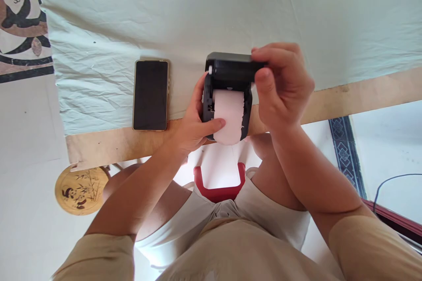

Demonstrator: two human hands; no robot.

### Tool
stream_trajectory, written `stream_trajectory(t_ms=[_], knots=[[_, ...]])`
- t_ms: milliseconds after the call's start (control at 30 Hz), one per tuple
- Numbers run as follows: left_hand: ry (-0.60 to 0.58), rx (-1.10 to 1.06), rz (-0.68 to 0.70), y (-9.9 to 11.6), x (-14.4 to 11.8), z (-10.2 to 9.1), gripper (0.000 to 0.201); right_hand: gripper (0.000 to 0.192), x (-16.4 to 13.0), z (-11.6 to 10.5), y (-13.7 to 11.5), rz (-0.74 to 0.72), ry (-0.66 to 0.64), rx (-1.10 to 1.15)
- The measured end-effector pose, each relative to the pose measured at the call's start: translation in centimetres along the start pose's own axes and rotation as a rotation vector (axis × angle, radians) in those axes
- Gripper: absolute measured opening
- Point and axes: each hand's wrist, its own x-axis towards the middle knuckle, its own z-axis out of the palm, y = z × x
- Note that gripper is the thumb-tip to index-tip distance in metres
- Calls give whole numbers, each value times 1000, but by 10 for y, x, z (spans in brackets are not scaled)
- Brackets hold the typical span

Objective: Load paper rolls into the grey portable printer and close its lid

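Observation:
A small black receipt printer (249, 116) is held over the table's front edge with its lid (232, 62) swung up. Inside it lies a roll of white paper (229, 112), whose loose end hangs over the near side. My left hand (199, 118) wraps round the printer's left side, its thumb pressed on the paper. With thumb and forefinger my right hand (285, 83) pinches the right end of the raised lid.
A phone with a dark screen (150, 95) lies on the pale green cloth (108, 17) left of the printer. The table's wooden edge (362, 92) runs along the front. Below stand a round wooden stool (82, 189) and something red (220, 193) between my legs.

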Motion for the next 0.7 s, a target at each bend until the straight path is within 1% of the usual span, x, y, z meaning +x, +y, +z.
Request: stream_trajectory(t_ms=[33, 67, 167, 300, 367, 400, 467, 533, 600, 667, 700], knots=[[19, -4, 7, 0, 0, -1, 83, 17, -1, 1, -2, -13, 11, 21], [37, -8, 16, -1, 0, -1, 81, 14, -2, 1, -3, -40, -32, 23], [60, -30, 40, -2, -1, -2, 78, 12, -6, 0, -3, -120, -149, 27], [-16, -89, 88, -2, 0, -1, 77, 12, -9, -2, 0, -157, -205, 16], [-49, -124, 125, -1, 1, 1, 71, 13, -11, -2, 0, -146, -208, 19], [-47, -143, 142, -1, 2, 2, 65, 14, -12, -2, -1, -133, -199, 20], [-10, -172, 165, 0, 2, 4, 52, 17, -14, -1, -4, -98, -162, 19], [41, -185, 152, 0, 1, 5, 47, 28, -16, 0, -7, -43, -152, 19], [67, -182, 107, -1, 0, 4, 48, 43, -19, 0, -9, 27, -189, 37], [64, -178, 65, -3, 0, 3, 48, 50, -21, 0, -10, 77, -258, 40], [58, -179, 60, -3, 0, 3, 47, 52, -22, 0, -10, 72, -295, 16]])
